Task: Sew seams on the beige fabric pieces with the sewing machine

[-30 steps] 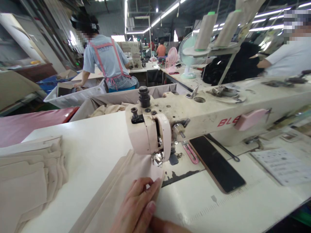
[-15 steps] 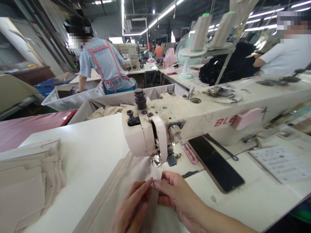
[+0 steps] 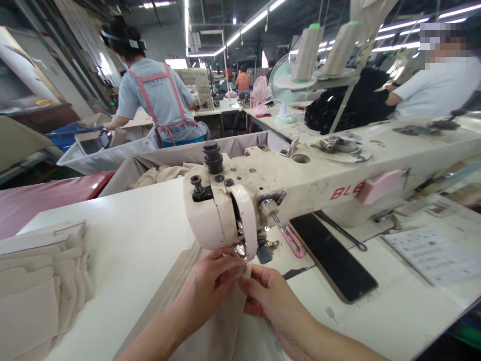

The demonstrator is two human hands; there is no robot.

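Note:
A beige piece of fabric [image 3: 225,321] lies on the white table with its far end at the needle area of the sewing machine [image 3: 221,210]. My left hand [image 3: 212,281] rests over the fabric just before the presser foot, fingers closed together on the cloth. Close beside it, my right hand [image 3: 266,296] pinches the fabric's right edge between thumb and forefinger. Both hands nearly touch each other under the machine's head. The needle and the fabric's far end are partly hidden by the left fingers.
Stacked beige fabric pieces [image 3: 33,291] lie on the left. Right of the machine head are a pink thread snipper [image 3: 292,241], a black phone [image 3: 332,258] and a paper sheet [image 3: 432,253]. Behind stands a cloth-lined bin [image 3: 158,155]. Co-workers sit behind and at right.
My left hand has moved forward and up, closer to the presser foot. The right hand stays almost in place. A co-worker at the back left has shifted an arm over the bin.

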